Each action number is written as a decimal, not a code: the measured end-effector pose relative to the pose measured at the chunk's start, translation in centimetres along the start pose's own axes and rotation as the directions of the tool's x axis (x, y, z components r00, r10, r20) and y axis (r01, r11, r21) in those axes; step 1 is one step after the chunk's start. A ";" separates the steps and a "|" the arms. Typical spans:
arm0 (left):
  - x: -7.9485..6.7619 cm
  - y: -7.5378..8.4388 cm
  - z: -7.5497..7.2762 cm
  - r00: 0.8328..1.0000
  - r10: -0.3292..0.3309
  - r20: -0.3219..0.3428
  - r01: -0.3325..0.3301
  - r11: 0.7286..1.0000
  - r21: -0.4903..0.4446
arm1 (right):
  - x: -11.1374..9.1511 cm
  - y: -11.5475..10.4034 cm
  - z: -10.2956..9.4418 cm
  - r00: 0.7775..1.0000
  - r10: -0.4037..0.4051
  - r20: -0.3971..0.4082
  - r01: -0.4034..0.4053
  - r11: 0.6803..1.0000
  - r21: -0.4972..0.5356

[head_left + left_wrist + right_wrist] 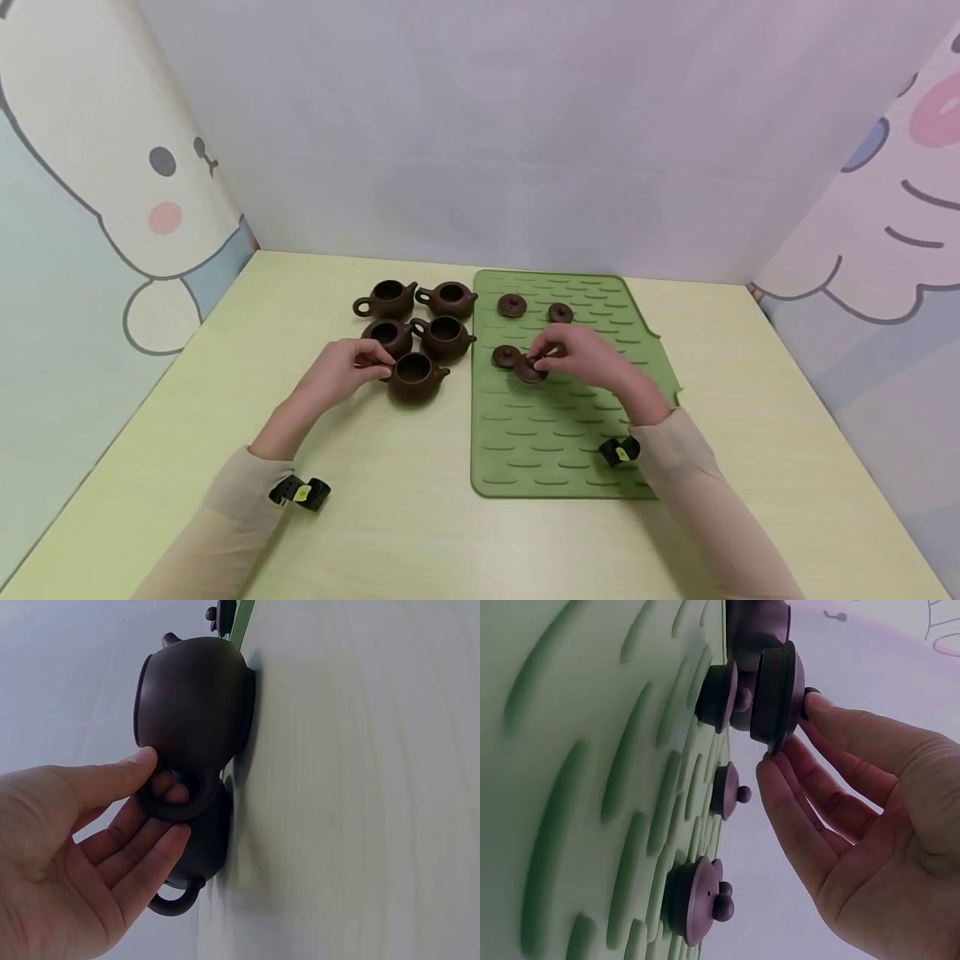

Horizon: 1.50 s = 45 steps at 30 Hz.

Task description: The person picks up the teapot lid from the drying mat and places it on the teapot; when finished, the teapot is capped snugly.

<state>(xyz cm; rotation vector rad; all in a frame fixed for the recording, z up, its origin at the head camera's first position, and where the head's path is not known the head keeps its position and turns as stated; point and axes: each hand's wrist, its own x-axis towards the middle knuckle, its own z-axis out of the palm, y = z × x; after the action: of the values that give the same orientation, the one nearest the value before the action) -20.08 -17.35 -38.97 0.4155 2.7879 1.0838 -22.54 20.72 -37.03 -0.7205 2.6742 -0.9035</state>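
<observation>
My left hand (341, 372) pinches the loop handle (180, 806) of the nearest small dark-brown teapot (414, 379), thumb on top and fingers around the ring. That teapot stands upright and lidless on the table, its spout towards the mat. Over the green mat, my right hand (581, 354) grips a small brown lid (776, 697) by its knob, and a fingertip meets the rim. The lid is raised off the mat in the right wrist view. Close to its left, another lid (506, 357) lies knob up on the mat.
Behind the held pot stand several more lidless teapots (444, 336), packed close beside the left edge of the green ridged mat (547, 450). Two further lids, one at the back left (512, 305) and one to its right (560, 313), lie farther back. A wall (495, 125) rises behind the table.
</observation>
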 end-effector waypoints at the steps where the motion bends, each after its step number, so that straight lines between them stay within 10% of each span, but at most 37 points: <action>1: 0.0 0.0 0.0 1.000 -0.001 0.000 0.001 1.000 0.000 | 0.1 -0.1 0.0 1.000 -0.005 -0.002 0.005 1.000 -0.001; 45: 0.1 0.0 0.0 1.000 0.002 0.008 -0.001 1.000 -0.009 | 4.8 -6.8 3.0 0.982 -0.182 0.042 0.179 0.982 0.064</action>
<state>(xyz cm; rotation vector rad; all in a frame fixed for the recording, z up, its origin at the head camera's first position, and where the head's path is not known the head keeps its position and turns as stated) -20.15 -17.31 -38.93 0.4201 2.7752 1.0919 -22.96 12.05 -35.43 -0.9707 2.5593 -0.9921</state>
